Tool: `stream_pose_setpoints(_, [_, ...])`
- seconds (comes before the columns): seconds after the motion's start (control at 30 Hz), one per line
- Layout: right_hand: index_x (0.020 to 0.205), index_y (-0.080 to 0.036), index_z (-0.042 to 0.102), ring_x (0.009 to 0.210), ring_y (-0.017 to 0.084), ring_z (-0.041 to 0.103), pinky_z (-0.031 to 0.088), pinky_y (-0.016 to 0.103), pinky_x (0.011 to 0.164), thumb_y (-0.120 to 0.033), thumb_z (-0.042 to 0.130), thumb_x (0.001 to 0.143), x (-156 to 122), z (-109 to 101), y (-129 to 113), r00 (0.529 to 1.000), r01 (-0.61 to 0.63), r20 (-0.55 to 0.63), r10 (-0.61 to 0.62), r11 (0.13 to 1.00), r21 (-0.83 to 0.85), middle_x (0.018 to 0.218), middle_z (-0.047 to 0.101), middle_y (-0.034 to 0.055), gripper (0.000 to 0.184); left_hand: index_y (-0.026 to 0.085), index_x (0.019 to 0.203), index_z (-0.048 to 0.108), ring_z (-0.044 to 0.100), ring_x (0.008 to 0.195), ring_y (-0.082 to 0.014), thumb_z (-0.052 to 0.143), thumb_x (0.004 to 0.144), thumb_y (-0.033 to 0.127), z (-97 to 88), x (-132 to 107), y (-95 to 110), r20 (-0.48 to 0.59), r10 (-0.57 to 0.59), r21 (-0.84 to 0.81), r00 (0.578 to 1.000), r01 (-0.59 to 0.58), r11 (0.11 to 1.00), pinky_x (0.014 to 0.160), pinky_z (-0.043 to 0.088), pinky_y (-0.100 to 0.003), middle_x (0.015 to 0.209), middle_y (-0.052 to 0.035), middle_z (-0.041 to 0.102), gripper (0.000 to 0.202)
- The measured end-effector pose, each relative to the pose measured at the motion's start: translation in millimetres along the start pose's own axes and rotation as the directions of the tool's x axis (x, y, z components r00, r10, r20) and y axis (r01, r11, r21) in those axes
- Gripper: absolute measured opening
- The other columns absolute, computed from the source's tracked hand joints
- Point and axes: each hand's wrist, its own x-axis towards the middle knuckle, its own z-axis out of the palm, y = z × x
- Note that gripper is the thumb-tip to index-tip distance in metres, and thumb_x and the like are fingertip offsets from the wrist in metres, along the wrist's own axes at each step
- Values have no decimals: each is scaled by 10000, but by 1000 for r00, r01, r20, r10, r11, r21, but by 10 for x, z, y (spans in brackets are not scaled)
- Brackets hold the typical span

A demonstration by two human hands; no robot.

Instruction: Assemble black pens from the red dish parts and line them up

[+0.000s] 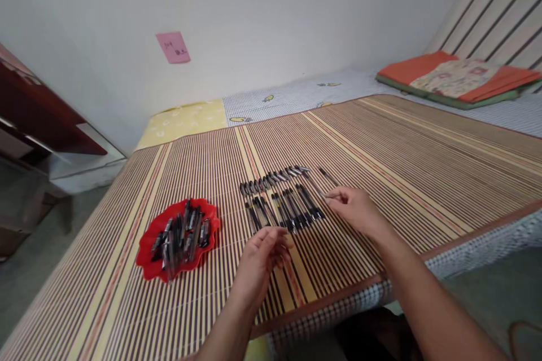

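I see my right hand [354, 208] pinching a slim pen [315, 186] at its near end; its long axis runs away from me and a little leftward, tip toward the far edge of the striped bamboo mat [423, 169]. The pen lies low against the mat at the right end of the row of pens [285, 206], with a row of caps [273, 179] just beyond. My left hand [265, 254] is loosely curled near the row's near ends; I cannot tell whether it holds anything. A red dish [148, 265] of pen parts sits toward the mat's left side. The mat covers a bed against a white wall carrying a pink note [173, 47]; folded orange bedding [457, 79] lies at the far right corner.
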Motion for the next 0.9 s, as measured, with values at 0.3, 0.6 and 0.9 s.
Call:
stream_pose_setpoints(0.3, [827,-171,645,662,124,590,461,240,615,-141,610,786,-601,630,-812,841,74,452,-297,892,447,722,634,-10,62,131,887,751,615,678,-129,869,643,423,-71,87,89,-367,201,-145,909,-269,952,583,424,-213,805,-74,725,398])
stream_pose_setpoints(0.6, [781,-193,632,622,136,565,432,253,566,-268,641,859,-551,666,-860,894,103,343,-289,876,471,685,609,-8,109,160,806,666,545,576,-85,856,676,354,-79,49,107,-309,192,-128,931,-241,962,583,428,-192,643,28,621,302])
stream_pose_setpoints(0.9, [795,-179,668,598,126,545,428,252,573,-397,687,852,-334,670,-722,966,1,193,-170,754,656,637,587,-19,226,185,782,603,510,466,-90,830,690,399,59,-29,43,-167,236,236,957,-194,952,481,376,-200,549,53,559,325])
